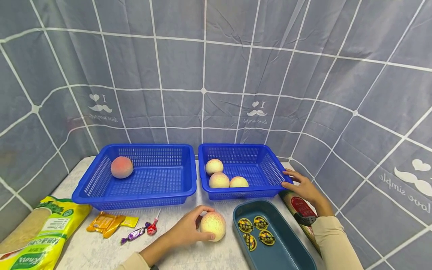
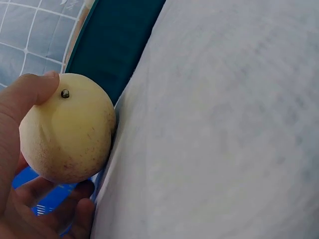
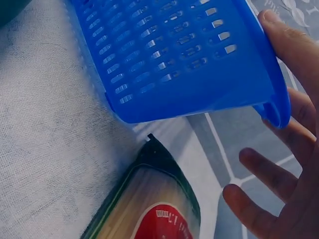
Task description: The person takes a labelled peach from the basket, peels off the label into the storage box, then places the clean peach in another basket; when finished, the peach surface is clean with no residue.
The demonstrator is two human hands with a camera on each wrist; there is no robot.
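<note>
My left hand (image 1: 189,228) grips a pale yellow-pink peach (image 1: 213,226) on the table, just left of a teal tray (image 1: 280,255). In the left wrist view the thumb and fingers curl round that peach (image 2: 67,128). My right hand (image 1: 302,183) rests with straight fingers against the right rim of the right blue basket (image 1: 270,165), which holds three pale peaches (image 1: 219,180). The right wrist view shows the fingers (image 3: 294,59) spread beside the basket corner (image 3: 189,59). The left blue basket (image 1: 168,180) holds one redder peach (image 1: 122,167).
The teal tray carries several round stickers (image 1: 254,228). A packet of noodles (image 1: 298,210) lies under my right wrist. Wrapped candies (image 1: 140,231), an orange sachet (image 1: 106,223) and a yellow-green bag (image 1: 40,232) lie at the left. A grey checked curtain (image 1: 216,75) backs the table.
</note>
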